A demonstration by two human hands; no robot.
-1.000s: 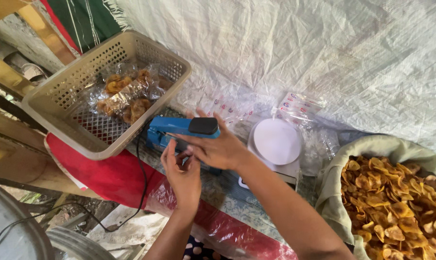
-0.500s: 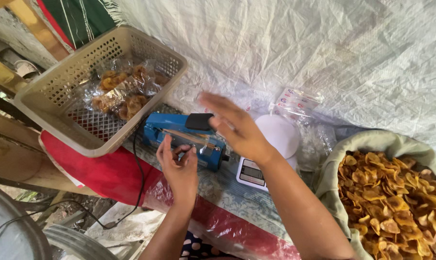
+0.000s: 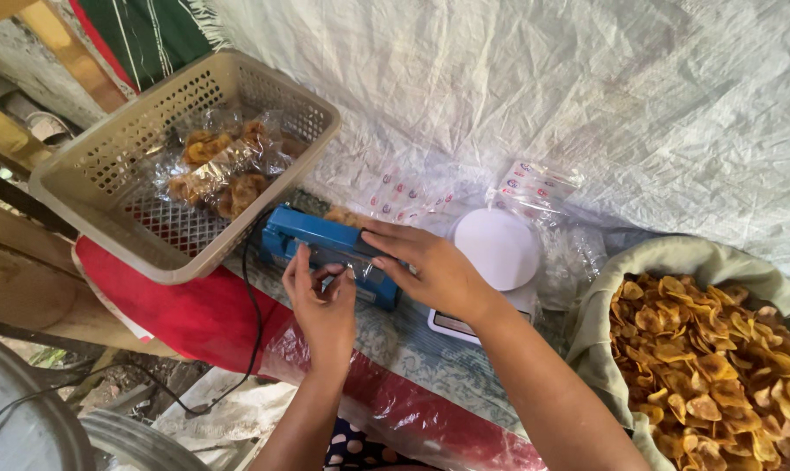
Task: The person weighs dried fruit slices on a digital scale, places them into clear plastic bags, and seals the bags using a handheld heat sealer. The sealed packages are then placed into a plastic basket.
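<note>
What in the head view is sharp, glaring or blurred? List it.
Head view: soft daylight, no hard shadows; the white woven tarp is bright but not blown out; both hands on the blue heat sealer look sharp; the grey drum edge is softer.

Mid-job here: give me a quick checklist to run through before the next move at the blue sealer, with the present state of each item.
1. Right hand on top of the blue sealer: ok.
2. Left hand at the sealer's front edge, pinching a clear bag: ok.
3. Bag mouth flat and straight in the sealer: cannot tell, hands cover it.
4. Fingers out of the sealing line: cannot tell.
5. Basket beside the sealer, with room on top of the packed bags: ok.
6. Sack of chips open, at the right: ok.
</note>
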